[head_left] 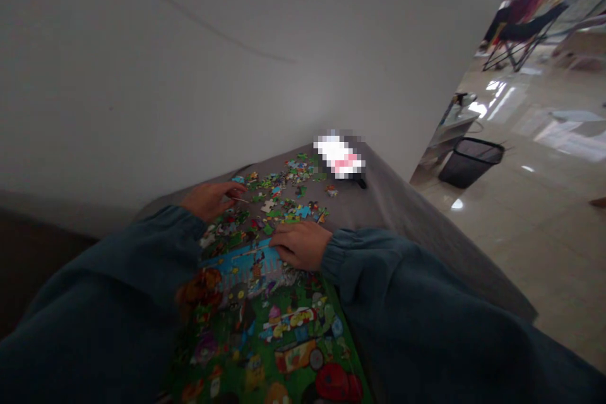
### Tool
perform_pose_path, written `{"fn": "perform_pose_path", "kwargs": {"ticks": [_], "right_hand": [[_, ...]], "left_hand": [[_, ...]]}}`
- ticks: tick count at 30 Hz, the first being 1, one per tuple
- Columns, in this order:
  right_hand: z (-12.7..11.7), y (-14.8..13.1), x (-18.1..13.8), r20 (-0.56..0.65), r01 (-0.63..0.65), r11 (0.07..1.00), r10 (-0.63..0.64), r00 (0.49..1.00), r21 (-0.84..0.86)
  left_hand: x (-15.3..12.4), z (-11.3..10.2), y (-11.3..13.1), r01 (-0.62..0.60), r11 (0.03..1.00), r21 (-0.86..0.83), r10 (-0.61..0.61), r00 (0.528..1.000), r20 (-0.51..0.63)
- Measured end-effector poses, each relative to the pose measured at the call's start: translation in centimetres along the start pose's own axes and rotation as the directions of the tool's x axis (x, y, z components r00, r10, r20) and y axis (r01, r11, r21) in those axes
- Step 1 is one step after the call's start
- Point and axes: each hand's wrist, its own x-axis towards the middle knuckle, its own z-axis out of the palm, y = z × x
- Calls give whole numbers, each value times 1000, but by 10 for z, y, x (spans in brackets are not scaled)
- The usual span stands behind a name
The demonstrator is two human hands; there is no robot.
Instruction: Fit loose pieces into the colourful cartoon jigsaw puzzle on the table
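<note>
Right hand (300, 243): fingers pressed together, flat on the far edge of the puzzle (274, 334), pointing left. Left hand (211, 200): fingers drawn together, tips among the pieces (288, 192); whether they pinch one cannot be told. The puzzle's long axis runs from the person toward the wall. Bare table (402, 208) extends right to its edge; a bin (471, 161) stands beyond.

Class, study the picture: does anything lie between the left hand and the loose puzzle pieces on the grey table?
Nothing visible does. The left hand has its fingers at the loose puzzle pieces; the right hand rests apart on the assembled puzzle.
</note>
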Motion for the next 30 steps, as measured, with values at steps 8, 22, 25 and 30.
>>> {"fn": "perform_pose_path", "kwargs": {"ticks": [8, 22, 25, 30], "right_hand": [[4, 4, -5, -18, 2, 999, -2, 1000, 34], [12, 10, -12, -59, 26, 996, -21, 998, 84], [13, 11, -14, -76, 40, 995, -33, 997, 89], [14, 11, -16, -87, 55, 996, -49, 995, 71]], "left_hand": [[-108, -16, -6, -14, 956, -292, 10, 1000, -16], [-236, 24, 6, 352, 656, -667, -226, 936, 272], [-235, 30, 10, 342, 639, -689, -229, 940, 254], [-235, 44, 9, 373, 629, -682, -301, 926, 228]]}}
